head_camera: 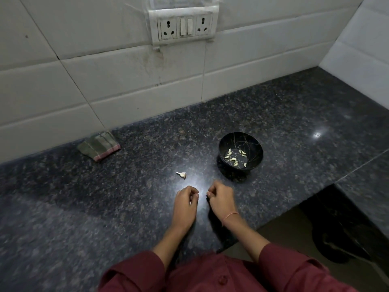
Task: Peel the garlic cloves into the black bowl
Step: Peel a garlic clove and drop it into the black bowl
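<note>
– Cloth (97, 145), folded, grey-green checked, lies far left of the black veined bowl (240, 142) on the speckled dark desk (84, 207).
– And rightward?
– Unpeeled white clove (182, 174) left of the bowl; left hand (186, 200) and right hand (221, 197) closer to it, fingers curled, pinching what I can't tell. Peeled pale cloves (233, 159) inside it.

I see a black bowl (248, 142) veined with thin tan lines like marble, and its cloves (233, 159) are pale cream. The counter (126, 197) is dark granite, speckled grey and brown. The cloth (99, 146) is olive-grey with pink stripes at its edge. On my screen the sleeves (134, 275) are maroon, the wrist thread (230, 216) orange, the tiles (105, 81) off-white.
</note>
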